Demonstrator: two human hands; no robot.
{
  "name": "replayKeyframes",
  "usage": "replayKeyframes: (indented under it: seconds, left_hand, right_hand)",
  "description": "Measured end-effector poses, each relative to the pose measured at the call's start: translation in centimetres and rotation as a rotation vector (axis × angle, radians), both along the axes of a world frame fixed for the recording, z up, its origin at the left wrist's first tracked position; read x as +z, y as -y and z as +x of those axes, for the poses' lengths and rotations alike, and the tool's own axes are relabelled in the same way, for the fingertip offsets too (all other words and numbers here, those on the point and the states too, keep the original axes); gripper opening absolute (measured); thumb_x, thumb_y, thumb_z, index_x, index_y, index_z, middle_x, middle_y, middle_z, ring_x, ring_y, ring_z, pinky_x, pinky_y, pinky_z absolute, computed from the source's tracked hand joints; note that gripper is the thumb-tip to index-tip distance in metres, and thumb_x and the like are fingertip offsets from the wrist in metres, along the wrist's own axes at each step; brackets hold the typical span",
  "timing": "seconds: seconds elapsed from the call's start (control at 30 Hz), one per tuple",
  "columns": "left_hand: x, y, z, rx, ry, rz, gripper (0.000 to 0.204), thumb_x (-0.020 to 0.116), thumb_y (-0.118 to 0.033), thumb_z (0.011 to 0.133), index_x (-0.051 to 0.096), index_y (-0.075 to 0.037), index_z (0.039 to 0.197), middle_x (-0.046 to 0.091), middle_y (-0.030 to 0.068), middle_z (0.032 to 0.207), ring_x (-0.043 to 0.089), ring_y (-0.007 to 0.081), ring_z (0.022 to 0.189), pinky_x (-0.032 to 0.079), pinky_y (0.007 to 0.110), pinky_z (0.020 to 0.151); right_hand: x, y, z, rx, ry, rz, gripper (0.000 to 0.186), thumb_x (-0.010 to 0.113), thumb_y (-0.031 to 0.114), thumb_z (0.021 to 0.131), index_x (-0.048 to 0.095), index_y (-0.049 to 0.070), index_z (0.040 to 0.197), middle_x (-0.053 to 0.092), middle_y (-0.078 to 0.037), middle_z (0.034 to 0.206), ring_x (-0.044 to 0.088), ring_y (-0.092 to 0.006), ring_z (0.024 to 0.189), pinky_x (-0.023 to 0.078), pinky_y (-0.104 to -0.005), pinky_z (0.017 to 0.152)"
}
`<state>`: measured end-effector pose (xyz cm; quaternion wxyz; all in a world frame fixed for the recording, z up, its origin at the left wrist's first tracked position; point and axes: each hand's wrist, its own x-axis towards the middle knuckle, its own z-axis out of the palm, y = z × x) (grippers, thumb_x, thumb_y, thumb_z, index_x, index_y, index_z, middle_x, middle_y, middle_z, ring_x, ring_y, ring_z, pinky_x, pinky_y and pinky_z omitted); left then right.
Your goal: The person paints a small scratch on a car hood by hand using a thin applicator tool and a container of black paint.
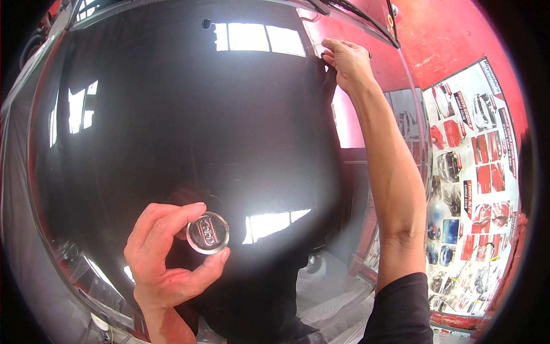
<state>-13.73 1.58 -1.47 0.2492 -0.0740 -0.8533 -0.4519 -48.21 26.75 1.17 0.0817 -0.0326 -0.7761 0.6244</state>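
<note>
My left hand [163,252] holds a small round cap [207,233] between thumb and fingers. It has a dark face with a raised emblem and a clear, shiny rim, and it hangs above the near part of a glossy black car hood [172,126]. My right arm stretches away over the hood's right side. Out there my right hand [349,62] is closed in a pinch near the far right of the hood. A faint thin line seems to run left from its fingertips, too fine to name.
Wiper arms [366,22] lie at the far right, by the windshield. A small dark nozzle [206,23] sits on the far hood. On the right, a poster of car pictures [478,189] hangs on a red wall [447,34]. Grey sheeting [16,189] lines the left side.
</note>
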Motion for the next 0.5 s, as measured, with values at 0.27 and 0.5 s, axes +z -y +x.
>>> replayKeyframes:
  seconds: [0.27, 0.5]
  left_hand:
    - [-0.15, -0.36, 0.3, 0.047, 0.047, 0.025, 0.052, 0.083, -0.023, 0.06, 0.072, -0.006, 0.108, 0.066, 0.0055, 0.091, 0.06, 0.017, 0.076, 0.045, 0.029, 0.063]
    - [0.03, -0.01, -0.18, 0.001, -0.014, 0.005, 0.051, 0.086, -0.011, 0.06, 0.074, -0.004, 0.109, 0.068, 0.0062, 0.089, 0.063, 0.0165, 0.073, 0.049, 0.025, 0.054]
  right_hand:
    - [-0.1, 0.13, 0.03, -0.019, -0.017, -0.029, 0.02, 0.079, 0.009, 0.085, 0.072, -0.004, 0.097, 0.066, -0.007, 0.086, 0.062, -0.0138, 0.075, 0.053, -0.0264, 0.071]
    - [-0.2, 0.02, -0.14, -0.005, -0.024, -0.059, 0.018, 0.079, 0.008, 0.085, 0.073, -0.005, 0.096, 0.066, -0.007, 0.085, 0.061, -0.0134, 0.073, 0.053, -0.025, 0.069]
